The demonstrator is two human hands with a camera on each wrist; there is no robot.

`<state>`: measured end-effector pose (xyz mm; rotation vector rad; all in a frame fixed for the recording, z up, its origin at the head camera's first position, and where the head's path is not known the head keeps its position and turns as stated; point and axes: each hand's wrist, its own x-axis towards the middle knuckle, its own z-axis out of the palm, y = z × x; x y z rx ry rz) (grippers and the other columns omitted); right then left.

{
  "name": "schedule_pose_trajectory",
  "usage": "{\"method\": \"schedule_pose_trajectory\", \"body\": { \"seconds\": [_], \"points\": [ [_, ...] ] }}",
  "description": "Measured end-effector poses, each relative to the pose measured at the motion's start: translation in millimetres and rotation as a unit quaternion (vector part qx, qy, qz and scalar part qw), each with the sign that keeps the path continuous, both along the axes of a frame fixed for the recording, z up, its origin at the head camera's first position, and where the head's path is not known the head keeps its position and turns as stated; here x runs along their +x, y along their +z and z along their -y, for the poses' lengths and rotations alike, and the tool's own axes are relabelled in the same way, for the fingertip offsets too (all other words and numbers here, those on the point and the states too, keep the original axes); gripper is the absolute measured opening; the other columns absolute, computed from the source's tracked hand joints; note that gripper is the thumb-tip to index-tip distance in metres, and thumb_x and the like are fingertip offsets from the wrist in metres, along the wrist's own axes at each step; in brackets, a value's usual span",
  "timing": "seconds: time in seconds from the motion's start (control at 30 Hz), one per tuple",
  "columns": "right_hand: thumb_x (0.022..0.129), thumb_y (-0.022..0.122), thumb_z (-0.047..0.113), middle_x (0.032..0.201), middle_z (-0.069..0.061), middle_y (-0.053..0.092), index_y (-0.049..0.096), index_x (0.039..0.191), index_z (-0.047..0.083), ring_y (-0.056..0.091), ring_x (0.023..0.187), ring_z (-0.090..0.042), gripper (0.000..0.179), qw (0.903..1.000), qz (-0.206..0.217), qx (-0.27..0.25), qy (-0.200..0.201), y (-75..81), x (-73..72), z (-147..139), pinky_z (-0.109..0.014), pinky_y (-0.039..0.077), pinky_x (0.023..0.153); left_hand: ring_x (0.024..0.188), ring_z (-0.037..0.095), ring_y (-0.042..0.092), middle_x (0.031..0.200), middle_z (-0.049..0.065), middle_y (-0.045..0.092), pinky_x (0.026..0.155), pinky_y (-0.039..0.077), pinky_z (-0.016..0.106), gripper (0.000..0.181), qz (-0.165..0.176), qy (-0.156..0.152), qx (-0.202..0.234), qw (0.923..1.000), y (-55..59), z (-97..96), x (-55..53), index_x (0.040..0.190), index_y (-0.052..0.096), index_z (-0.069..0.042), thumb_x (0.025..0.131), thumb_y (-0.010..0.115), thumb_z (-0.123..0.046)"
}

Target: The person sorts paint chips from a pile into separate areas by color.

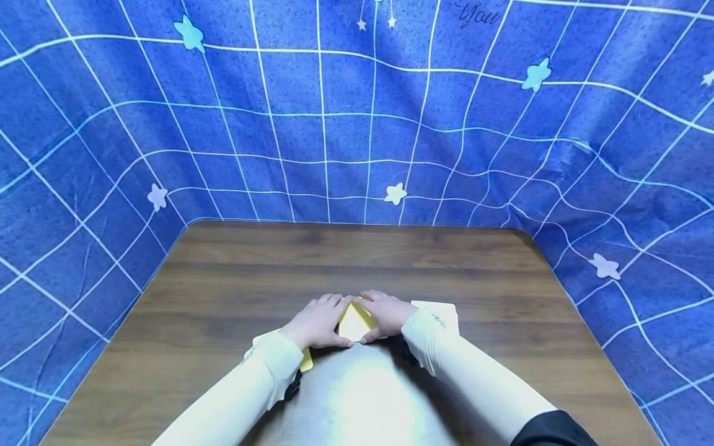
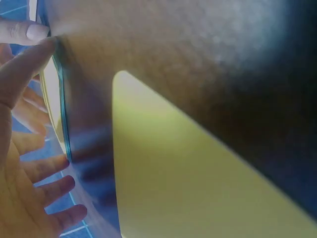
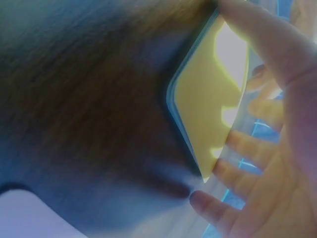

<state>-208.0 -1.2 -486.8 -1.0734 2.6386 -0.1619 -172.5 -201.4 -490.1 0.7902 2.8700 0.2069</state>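
Observation:
A thin stack of yellow cards [image 1: 352, 323] with rounded corners lies on the wooden table, framed by both hands. My left hand [image 1: 319, 323] touches its left side, thumb at the near edge and fingers spread. On the other side my right hand [image 1: 388, 314] rests its fingertips along the edge, thumb at the near corner. The two thumb tips come close together in the left wrist view. Layered edges of the card stack [image 3: 203, 99] show in the right wrist view. Another yellow card [image 2: 178, 173] lies under my left wrist. Partly behind my right sleeve is a white card [image 1: 446, 310].
The brown wooden table [image 1: 357, 254] has rounded far corners. A blue curtain [image 1: 346, 136] with white grid lines and stars surrounds it. Bright glare falls on the near part of the table.

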Motion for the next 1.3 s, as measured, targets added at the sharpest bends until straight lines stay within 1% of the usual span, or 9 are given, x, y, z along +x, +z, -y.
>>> {"method": "schedule_pose_trajectory", "body": {
  "seconds": [0.17,0.33,0.43,0.6,0.73,0.87,1.0,1.2,1.3],
  "points": [
    [0.075,0.078,0.051,0.150,-0.016,0.035,0.034,0.150,0.015,0.031,0.138,-0.033,0.094,1.0000,-0.002,-0.002,0.005,-0.1,1.5,-2.1,-0.048,0.033,0.107,0.129,0.035,0.041,0.138,0.017,0.047,0.104,0.034,0.052,0.094,-0.006,-0.005,0.004,1.0000,-1.1,-0.1,0.1,0.146,0.037,-0.002,0.078,0.070,-0.058],
    [0.074,0.079,0.051,0.151,-0.016,0.034,0.033,0.151,0.016,0.031,0.138,-0.032,0.096,1.0000,0.002,-0.006,0.000,1.0,1.2,-3.7,-0.048,0.033,0.107,0.126,0.032,0.045,0.134,0.016,0.050,0.104,0.035,0.050,0.093,-0.036,-0.016,0.004,0.9992,-2.6,-0.2,-0.7,0.144,0.040,0.000,0.079,0.070,-0.059],
    [0.074,0.079,0.051,0.151,-0.016,0.033,0.033,0.151,0.016,0.031,0.139,-0.032,0.096,1.0000,0.003,-0.006,-0.001,-0.4,-0.8,-3.9,-0.048,0.032,0.108,0.127,0.031,0.044,0.135,0.015,0.050,0.104,0.035,0.049,0.093,-0.047,-0.023,0.006,0.9986,-4.7,-0.1,-1.6,0.144,0.040,-0.001,0.078,0.070,-0.059],
    [0.076,0.077,0.050,0.152,-0.016,0.033,0.034,0.150,0.012,0.029,0.140,-0.031,0.094,1.0000,0.006,-0.004,0.000,-2.1,-3.3,-4.3,-0.046,0.030,0.110,0.135,0.033,0.035,0.145,0.016,0.042,0.108,0.029,0.052,0.101,-0.028,-0.024,0.009,0.9993,-5.3,-2.6,-4.0,0.147,0.035,-0.002,0.074,0.071,-0.063],
    [0.076,0.078,0.049,0.151,-0.016,0.033,0.034,0.150,0.008,0.029,0.140,-0.031,0.094,0.9999,0.008,-0.009,0.006,-0.7,-2.7,-4.4,-0.045,0.029,0.110,0.134,0.033,0.036,0.146,0.014,0.042,0.108,0.029,0.051,0.103,-0.015,-0.025,0.015,0.9994,-6.5,-1.6,-5.9,0.148,0.033,-0.003,0.073,0.073,-0.062],
    [0.077,0.077,0.049,0.152,-0.016,0.033,0.034,0.150,0.008,0.029,0.140,-0.031,0.094,0.9999,0.008,-0.009,0.009,1.0,-2.3,-4.3,-0.044,0.028,0.111,0.129,0.031,0.041,0.140,0.014,0.048,0.106,0.031,0.049,0.103,-0.026,-0.029,0.023,0.9990,-5.6,-0.4,-6.9,0.148,0.034,-0.003,0.073,0.074,-0.061],
    [0.076,0.078,0.050,0.152,-0.016,0.032,0.033,0.150,0.009,0.028,0.140,-0.031,0.096,0.9998,0.007,-0.013,0.010,1.6,-2.1,-3.5,-0.045,0.029,0.110,0.126,0.030,0.045,0.136,0.014,0.051,0.104,0.034,0.050,0.104,-0.044,-0.035,0.028,0.9980,-5.6,0.6,-7.1,0.147,0.035,-0.003,0.072,0.074,-0.062],
    [0.072,0.081,0.050,0.152,-0.015,0.033,0.033,0.151,0.012,0.028,0.140,-0.030,0.099,0.9998,0.016,-0.011,0.008,2.9,-1.1,-0.8,-0.044,0.029,0.110,0.126,0.029,0.045,0.135,0.014,0.052,0.103,0.035,0.049,0.107,-0.048,-0.028,0.021,0.9982,-9.2,3.2,-5.5,0.148,0.034,-0.002,0.071,0.072,-0.065],
    [0.072,0.081,0.049,0.151,-0.014,0.035,0.033,0.151,0.013,0.030,0.140,-0.029,0.099,0.9999,0.009,-0.008,0.002,3.5,-1.1,-0.7,-0.047,0.030,0.109,0.126,0.029,0.044,0.135,0.014,0.051,0.103,0.035,0.049,0.106,-0.053,-0.029,0.018,0.9980,-9.0,3.5,-6.5,0.148,0.034,-0.002,0.072,0.071,-0.066]
  ]
}}
